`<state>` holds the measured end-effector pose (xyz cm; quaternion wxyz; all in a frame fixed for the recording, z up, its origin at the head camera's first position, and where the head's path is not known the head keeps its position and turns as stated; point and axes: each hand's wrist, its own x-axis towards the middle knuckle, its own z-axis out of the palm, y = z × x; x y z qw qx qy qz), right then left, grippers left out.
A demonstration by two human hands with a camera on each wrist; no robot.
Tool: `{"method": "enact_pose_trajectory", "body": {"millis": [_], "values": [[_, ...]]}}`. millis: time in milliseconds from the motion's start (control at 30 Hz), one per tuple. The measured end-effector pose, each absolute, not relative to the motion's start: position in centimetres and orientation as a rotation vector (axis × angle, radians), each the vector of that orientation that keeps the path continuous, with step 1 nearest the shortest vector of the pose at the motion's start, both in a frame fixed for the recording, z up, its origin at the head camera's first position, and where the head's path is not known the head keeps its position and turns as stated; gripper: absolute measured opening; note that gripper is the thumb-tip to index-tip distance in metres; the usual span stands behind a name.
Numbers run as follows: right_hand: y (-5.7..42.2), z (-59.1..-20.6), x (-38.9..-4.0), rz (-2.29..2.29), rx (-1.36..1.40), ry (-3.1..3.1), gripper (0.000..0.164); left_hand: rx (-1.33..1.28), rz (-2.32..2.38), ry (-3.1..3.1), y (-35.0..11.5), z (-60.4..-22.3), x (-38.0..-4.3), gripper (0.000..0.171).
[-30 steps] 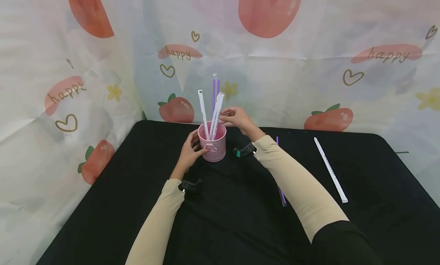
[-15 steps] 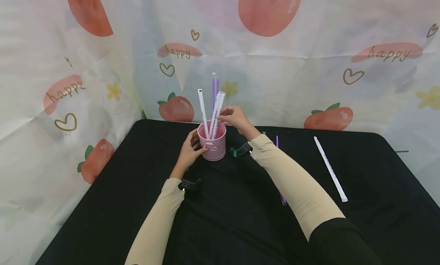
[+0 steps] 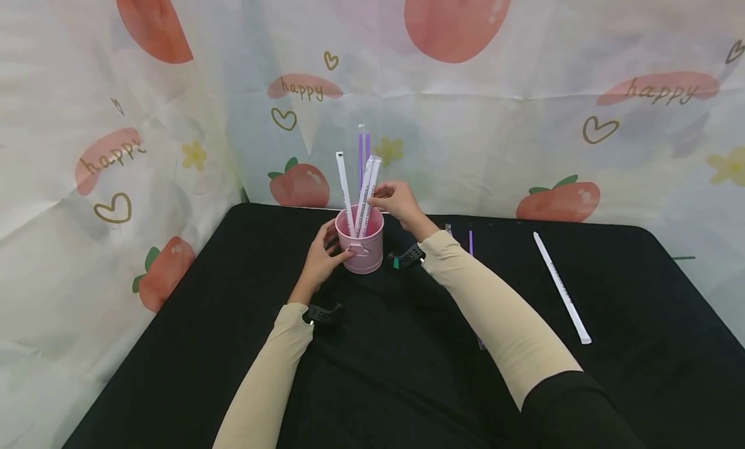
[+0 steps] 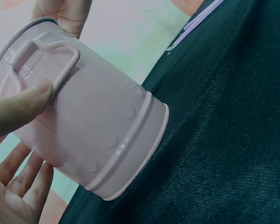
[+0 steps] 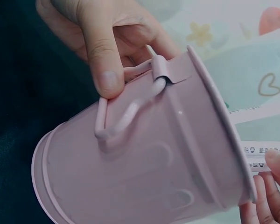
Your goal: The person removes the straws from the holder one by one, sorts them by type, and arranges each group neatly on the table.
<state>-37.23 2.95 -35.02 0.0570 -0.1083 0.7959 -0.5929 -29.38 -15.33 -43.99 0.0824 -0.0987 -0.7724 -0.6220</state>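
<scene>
A pink metal bucket (image 3: 368, 261) with small wire handles stands upright on the table. My left hand (image 3: 318, 262) grips its left side, the thumb lying over a handle (image 4: 67, 70) and the fingers round the wall. Several wrapped straws lean in the bucket: a white paper-wrapped straw (image 3: 344, 184) at the left, two close together at the right, and purple straws (image 3: 364, 154) in clear wrap behind. At the rim's right, my right hand (image 3: 400, 202) pinches the rightmost white wrapped straw (image 5: 256, 164) between thumb and fingers. The straws' lower ends are hidden inside the bucket.
Another white wrapped straw (image 3: 561, 287) lies on the black tablecloth (image 3: 372, 371) to the right. A purple straw (image 3: 471, 240) and a clear wrapper tip (image 3: 449, 228) show beside the right sleeve, which partly covers them. A printed curtain (image 3: 465, 132) stands behind the table.
My right hand has shifted slightly left and its fingertips have come onto the rightmost white straw. The two white straws there now stand a little apart. My left hand stays on the bucket.
</scene>
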Motion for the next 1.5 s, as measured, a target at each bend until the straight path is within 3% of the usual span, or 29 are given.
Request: {"method": "enact_pose_trajectory", "body": {"millis": [467, 800, 1500], "values": [[2.6, -35.9, -37.0, -1.915, -0.315, 2.369, 0.029, -0.308, -1.844, -2.302, -15.3, -44.1, -29.4, 0.077], [2.9, -35.9, -37.0, -1.965, -0.316, 2.306, 0.033, -0.323, -1.859, -2.332, -14.8, -41.6, -27.5, 0.075], [3.9, -34.6, -37.4, -2.066, -0.354, 2.183, 0.036, -0.311, -1.872, -2.322, -14.9, -41.9, -27.7, 0.074]]}}
